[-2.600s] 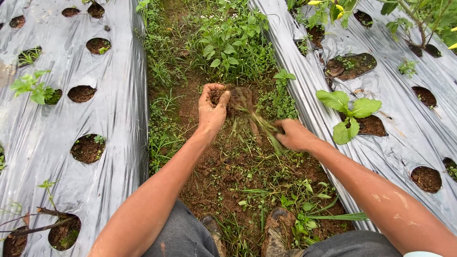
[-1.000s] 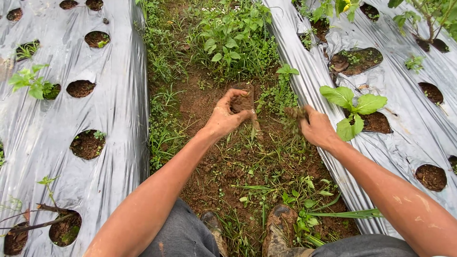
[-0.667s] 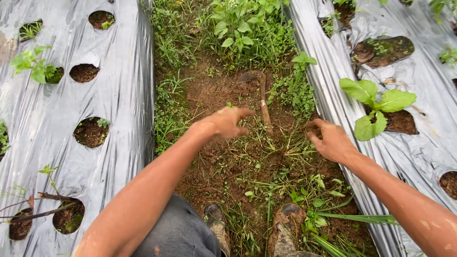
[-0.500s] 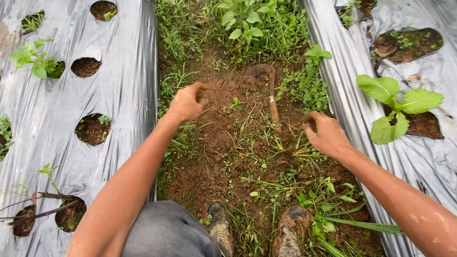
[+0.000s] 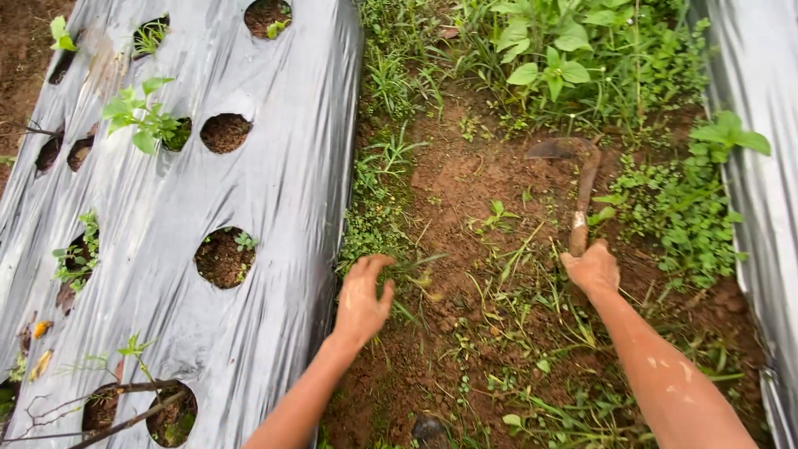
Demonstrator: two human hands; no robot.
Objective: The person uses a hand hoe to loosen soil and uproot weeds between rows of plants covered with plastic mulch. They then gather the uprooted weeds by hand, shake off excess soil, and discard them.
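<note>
In the furrow: bare red-brown soil [image 5: 465, 179] with scattered weeds runs between two raised beds.
Left bed: silver plastic mulch sheet [image 5: 274, 125] with round planting holes, a few holding small green seedlings [image 5: 141, 116].
Right bed: only a strip of the same sheet [image 5: 769, 249] shows at the frame's edge.
Weed clump: leafy green growth [image 5: 557, 58] stands thick at the far end of the furrow.
Hand hoe: a short tool [image 5: 578, 179] lies on the soil, curved dark blade away from the person, wooden handle pointing back. It looks stiff and fairly light, muddy so perhaps slippery; the handle end is the place to grip.
Right hand [image 5: 592, 268]: arm stretched forward, fingers closed around the handle's near end.
Left hand [image 5: 362, 295]: palm down, fingers spread and slightly curled, empty, reaching into the grass tuft [image 5: 407, 270] beside the left sheet's edge.
</note>
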